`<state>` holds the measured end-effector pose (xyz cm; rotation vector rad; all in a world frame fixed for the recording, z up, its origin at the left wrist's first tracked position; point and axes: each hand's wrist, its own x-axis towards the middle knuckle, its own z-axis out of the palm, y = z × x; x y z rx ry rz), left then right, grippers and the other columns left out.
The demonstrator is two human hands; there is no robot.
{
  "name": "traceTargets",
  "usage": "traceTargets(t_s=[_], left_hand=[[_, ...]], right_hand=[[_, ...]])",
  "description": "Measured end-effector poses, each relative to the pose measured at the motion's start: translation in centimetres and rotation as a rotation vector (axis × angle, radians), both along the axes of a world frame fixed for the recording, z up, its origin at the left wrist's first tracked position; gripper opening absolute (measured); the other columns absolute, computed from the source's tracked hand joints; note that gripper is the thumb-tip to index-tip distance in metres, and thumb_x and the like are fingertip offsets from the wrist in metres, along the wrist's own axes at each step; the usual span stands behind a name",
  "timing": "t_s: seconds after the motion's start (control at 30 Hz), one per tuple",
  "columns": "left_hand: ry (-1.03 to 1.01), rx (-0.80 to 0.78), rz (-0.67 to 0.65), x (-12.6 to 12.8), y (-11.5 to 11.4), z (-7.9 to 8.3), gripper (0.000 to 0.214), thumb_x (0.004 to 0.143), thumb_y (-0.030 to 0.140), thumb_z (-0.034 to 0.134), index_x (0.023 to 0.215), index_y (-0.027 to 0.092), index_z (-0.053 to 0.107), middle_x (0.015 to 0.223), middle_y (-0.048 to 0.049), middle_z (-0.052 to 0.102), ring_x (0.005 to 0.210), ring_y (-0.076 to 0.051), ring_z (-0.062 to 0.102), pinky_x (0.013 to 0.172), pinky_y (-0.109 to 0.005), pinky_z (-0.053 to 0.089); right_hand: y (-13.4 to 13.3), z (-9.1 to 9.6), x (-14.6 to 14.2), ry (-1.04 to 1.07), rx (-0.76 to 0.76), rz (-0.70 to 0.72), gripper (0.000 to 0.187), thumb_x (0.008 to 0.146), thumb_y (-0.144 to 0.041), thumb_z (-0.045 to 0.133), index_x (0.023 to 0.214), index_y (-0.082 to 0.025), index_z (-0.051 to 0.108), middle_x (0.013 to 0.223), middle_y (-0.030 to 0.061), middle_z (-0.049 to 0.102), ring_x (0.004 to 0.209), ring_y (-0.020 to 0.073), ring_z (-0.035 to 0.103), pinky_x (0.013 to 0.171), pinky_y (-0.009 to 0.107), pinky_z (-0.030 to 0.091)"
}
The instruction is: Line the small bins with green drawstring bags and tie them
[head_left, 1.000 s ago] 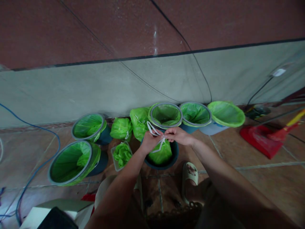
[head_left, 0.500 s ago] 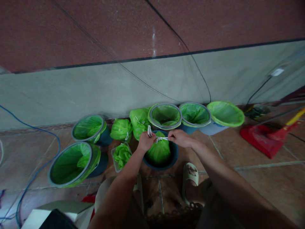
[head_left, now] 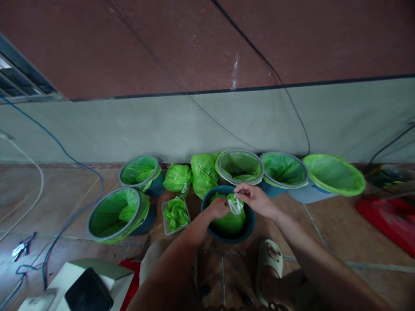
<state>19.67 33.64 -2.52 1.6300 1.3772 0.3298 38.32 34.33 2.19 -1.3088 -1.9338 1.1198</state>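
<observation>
A dark blue bin [head_left: 249,229] stands on the floor just in front of me with a full green bag [head_left: 230,221] inside it. The bag's white drawstring [head_left: 234,205] is bunched at its top. My right hand [head_left: 254,199] pinches that drawstring from the right, fingers closed. My left hand [head_left: 218,207] rests closed against the bag's top on the left, next to the string; whether it grips the string is hidden.
Several bins lined with green bags stand along the wall [head_left: 239,166] [head_left: 285,169] [head_left: 333,175] [head_left: 140,172] [head_left: 116,214]. Two tied green bags [head_left: 177,178] [head_left: 202,172] and a small tray of green bags [head_left: 175,212] lie between them. Blue cable [head_left: 81,172] at left, red dustpan [head_left: 385,218] at right, my slipper [head_left: 270,259] below.
My hands came together and lower onto the bag's top; the drawstring, earlier stretched between them, is now bunched. The camera swung left and down a little.
</observation>
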Motion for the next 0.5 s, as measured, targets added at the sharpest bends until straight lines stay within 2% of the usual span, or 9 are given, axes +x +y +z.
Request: traceTargets(t_s=[0.07, 0.13, 0.2, 0.3, 0.4, 0.47, 0.5], left_hand=[[-0.111, -0.074, 0.122, -0.1, 0.6, 0.4, 0.022, 0.079, 0.027, 0.059, 0.059, 0.018, 0.058, 0.056, -0.0007, 0.059, 0.056, -0.016, 0.059, 0.059, -0.029, 0.049], [-0.205, -0.12, 0.232, -0.3, 1.0, 0.8, 0.024, 0.08, 0.027, 0.054, 0.057, 0.018, 0.054, 0.05, 0.0016, 0.053, 0.047, -0.013, 0.052, 0.05, -0.027, 0.044], [-0.325, -0.146, 0.325, -0.4, 1.3, 1.3, 0.023, 0.079, 0.028, 0.054, 0.058, 0.019, 0.053, 0.05, 0.0025, 0.053, 0.045, -0.012, 0.05, 0.048, -0.026, 0.043], [-0.662, -0.235, 0.461, -0.5, 1.5, 2.6, 0.019, 0.07, 0.033, 0.065, 0.061, 0.017, 0.058, 0.055, 0.0006, 0.06, 0.052, -0.013, 0.057, 0.054, -0.027, 0.048], [-0.904, -0.374, 0.505, -0.6, 1.6, 4.5, 0.025, 0.066, 0.04, 0.07, 0.067, 0.016, 0.063, 0.061, -0.0031, 0.065, 0.059, -0.016, 0.062, 0.062, -0.03, 0.052], [-0.912, -0.406, 0.44, -0.9, 1.6, 5.6, 0.031, 0.072, 0.048, 0.064, 0.069, 0.017, 0.064, 0.063, -0.0051, 0.066, 0.06, -0.018, 0.062, 0.061, -0.031, 0.051], [-0.882, -0.368, 0.407, -1.1, 1.6, 6.1, 0.034, 0.075, 0.051, 0.061, 0.069, 0.018, 0.064, 0.063, -0.0054, 0.066, 0.06, -0.018, 0.062, 0.06, -0.031, 0.051]], right_hand=[[0.0, 0.5, 0.3, 0.055, 0.061, 0.009, 0.045, 0.081, -0.035, 0.063, 0.124, -0.022, 0.059, 0.115, 0.0072, 0.068, 0.105, 0.0209, 0.064, 0.089, 0.035, 0.05], [-0.3, 0.8, 0.4, -0.018, 0.123, 0.089, 0.066, 0.076, -0.032, 0.07, 0.138, -0.026, 0.05, 0.139, 0.0087, 0.055, 0.128, 0.0249, 0.052, 0.106, 0.043, 0.042], [-0.8, 0.6, 0.1, -0.138, 0.148, 0.169, 0.079, 0.071, -0.029, 0.074, 0.144, -0.026, 0.045, 0.147, 0.0104, 0.048, 0.136, 0.0275, 0.045, 0.113, 0.048, 0.034], [-1.6, -0.2, -1.3, -0.238, 0.139, 0.168, 0.091, 0.068, -0.025, 0.075, 0.15, -0.021, 0.036, 0.147, 0.0155, 0.049, 0.134, 0.0299, 0.048, 0.113, 0.05, 0.036], [-2.0, -0.5, -2.7, -0.252, 0.161, 0.077, 0.082, 0.075, -0.023, 0.068, 0.15, -0.019, 0.036, 0.139, 0.0158, 0.056, 0.126, 0.0289, 0.055, 0.106, 0.046, 0.042], [-1.8, 0.0, -2.8, -0.264, 0.162, 0.017, 0.065, 0.082, -0.023, 0.06, 0.144, -0.019, 0.044, 0.122, 0.0134, 0.067, 0.113, 0.0274, 0.063, 0.098, 0.042, 0.047], [-1.6, 0.4, -2.7, -0.262, 0.159, -0.009, 0.056, 0.084, -0.023, 0.056, 0.14, -0.019, 0.05, 0.112, 0.012, 0.071, 0.106, 0.0267, 0.066, 0.094, 0.041, 0.049]])
